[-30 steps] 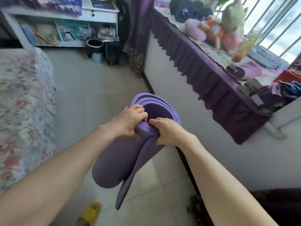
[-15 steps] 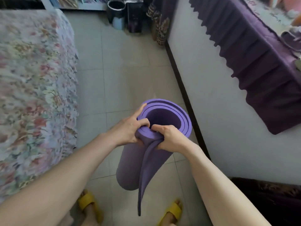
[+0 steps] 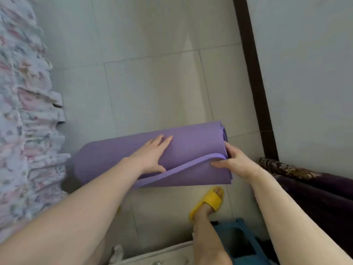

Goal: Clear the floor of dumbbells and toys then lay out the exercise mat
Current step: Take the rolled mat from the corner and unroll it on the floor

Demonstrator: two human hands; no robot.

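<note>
The purple exercise mat (image 3: 194, 148), still rolled, lies sideways low over the tiled floor (image 3: 152, 83), its length running left to right. My left hand (image 3: 152, 155) rests flat on top of the roll with fingers spread. My right hand (image 3: 229, 162) pinches the loose outer edge of the mat at the roll's right end. No dumbbells or toys show in this view.
A floral bedspread (image 3: 23, 121) hangs along the left. A white wall with a dark baseboard (image 3: 254, 73) runs down the right, and dark purple fabric (image 3: 315, 188) lies at its foot. My foot in a yellow slipper (image 3: 209, 201) stands just below the mat, beside a blue object (image 3: 242, 240).
The mat went from upright in both hands to lying sideways near the floor. My left hand left the rim and now lies flat on the roll. The view tilted down.
</note>
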